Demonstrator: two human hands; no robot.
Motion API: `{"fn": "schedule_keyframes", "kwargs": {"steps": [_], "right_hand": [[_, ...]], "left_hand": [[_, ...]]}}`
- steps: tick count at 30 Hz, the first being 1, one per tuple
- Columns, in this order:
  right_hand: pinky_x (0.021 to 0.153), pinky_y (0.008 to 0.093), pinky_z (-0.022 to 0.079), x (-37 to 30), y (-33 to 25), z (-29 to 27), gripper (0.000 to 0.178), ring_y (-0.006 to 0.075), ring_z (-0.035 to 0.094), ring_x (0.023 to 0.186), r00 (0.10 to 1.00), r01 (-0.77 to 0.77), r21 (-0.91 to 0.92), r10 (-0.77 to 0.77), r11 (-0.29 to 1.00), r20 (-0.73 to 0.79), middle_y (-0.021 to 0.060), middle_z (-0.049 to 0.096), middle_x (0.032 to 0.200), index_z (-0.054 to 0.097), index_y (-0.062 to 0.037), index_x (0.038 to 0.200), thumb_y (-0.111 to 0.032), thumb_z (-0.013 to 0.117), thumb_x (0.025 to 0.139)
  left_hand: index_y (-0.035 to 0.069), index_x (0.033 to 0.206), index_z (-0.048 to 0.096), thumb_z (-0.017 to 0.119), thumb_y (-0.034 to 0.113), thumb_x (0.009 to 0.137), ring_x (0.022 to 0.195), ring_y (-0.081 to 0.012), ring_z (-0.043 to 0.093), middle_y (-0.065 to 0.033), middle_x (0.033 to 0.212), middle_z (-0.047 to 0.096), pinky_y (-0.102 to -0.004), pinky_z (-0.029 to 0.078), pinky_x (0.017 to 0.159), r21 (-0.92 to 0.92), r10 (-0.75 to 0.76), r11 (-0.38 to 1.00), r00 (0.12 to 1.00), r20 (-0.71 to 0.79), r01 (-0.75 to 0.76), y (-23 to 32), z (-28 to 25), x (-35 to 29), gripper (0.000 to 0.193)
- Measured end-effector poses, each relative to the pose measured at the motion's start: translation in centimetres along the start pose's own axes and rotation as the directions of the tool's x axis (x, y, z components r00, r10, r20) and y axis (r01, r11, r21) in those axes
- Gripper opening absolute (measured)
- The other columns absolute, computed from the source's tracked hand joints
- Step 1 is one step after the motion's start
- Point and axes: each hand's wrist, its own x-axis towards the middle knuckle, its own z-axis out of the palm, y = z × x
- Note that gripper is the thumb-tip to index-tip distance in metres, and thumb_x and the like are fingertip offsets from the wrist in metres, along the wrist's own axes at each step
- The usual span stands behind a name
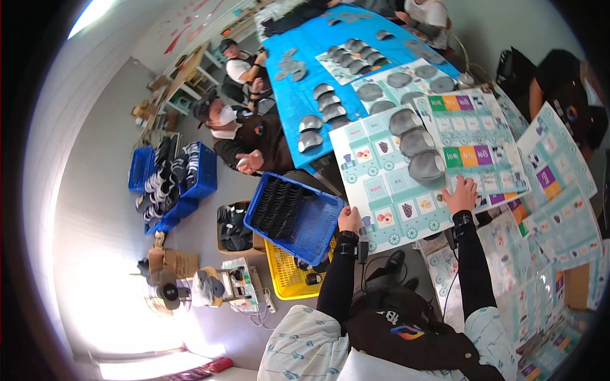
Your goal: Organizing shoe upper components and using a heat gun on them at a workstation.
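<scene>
A large printed cardboard sheet (395,190) with pictures of fruit and train cars lies tilted in front of me. My left hand (349,219) is closed on its near left edge. On the sheet's near right part rests my right hand (462,195), fingers spread and pointing away from me. Just beyond that hand, dark grey curved oval pieces (426,166) overlap in a row on the sheet. Another printed sheet (470,127) with coloured blocks lies beside them at the right. Both my wrists carry black bands with cables.
A blue-covered table (298,95) extends away, bearing several more curved pieces. A blue crate (254,219) of dark pieces sits over a yellow basket (289,279) at the left. A masked person (244,136) is beside the table. More sheets (508,254) cover the right side.
</scene>
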Motion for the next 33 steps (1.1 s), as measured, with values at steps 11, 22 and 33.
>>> {"fn": "schedule_keyframes", "kwargs": {"steps": [11, 22, 33], "right_hand": [[0.090, 0.0477, 0.045, 1.4, 1.7, 1.7, 0.067, 0.0332, 0.050, 0.111, 0.992, 0.024, -0.066, -0.016, 0.998, 0.126, 0.0135, 0.051, 0.111, 0.052, -0.0052, 0.121, -0.043, 0.080, 0.074], [0.088, 0.0460, 0.046, 0.4, 3.4, 3.1, 0.043, 0.0338, 0.054, 0.109, 0.989, 0.093, -0.256, -0.061, 0.962, 0.131, 0.0131, 0.054, 0.110, 0.054, -0.0055, 0.113, -0.020, 0.074, 0.079], [0.085, 0.0460, 0.046, -5.7, 2.9, -3.2, 0.023, 0.0356, 0.054, 0.099, 0.985, 0.164, 0.095, -0.168, 0.982, 0.032, 0.0141, 0.054, 0.100, 0.057, -0.0054, 0.101, -0.013, 0.068, 0.083]], "left_hand": [[0.000, 0.102, 0.062, 0.061, 0.016, 0.095, 0.073, -0.0102, 0.059, -0.0032, 0.086, 0.066, -0.0267, 0.048, 0.065, 0.095, 0.152, 0.985, 0.984, -0.097, -0.143, -0.2, -0.5, 0.0, 0.018], [-0.002, 0.107, 0.065, 0.058, 0.021, 0.094, 0.082, -0.0161, 0.065, -0.0076, 0.093, 0.072, -0.0316, 0.051, 0.074, 0.285, 0.256, 0.931, 0.964, -0.066, -0.228, 0.8, 0.0, -0.9, 0.027], [-0.001, 0.141, 0.045, 0.048, 0.035, 0.104, 0.114, -0.0212, 0.058, -0.0088, 0.132, 0.059, -0.0351, 0.044, 0.097, -0.256, -0.191, 0.943, 0.975, 0.110, 0.214, -0.6, -2.5, -3.0, 0.051]]}}
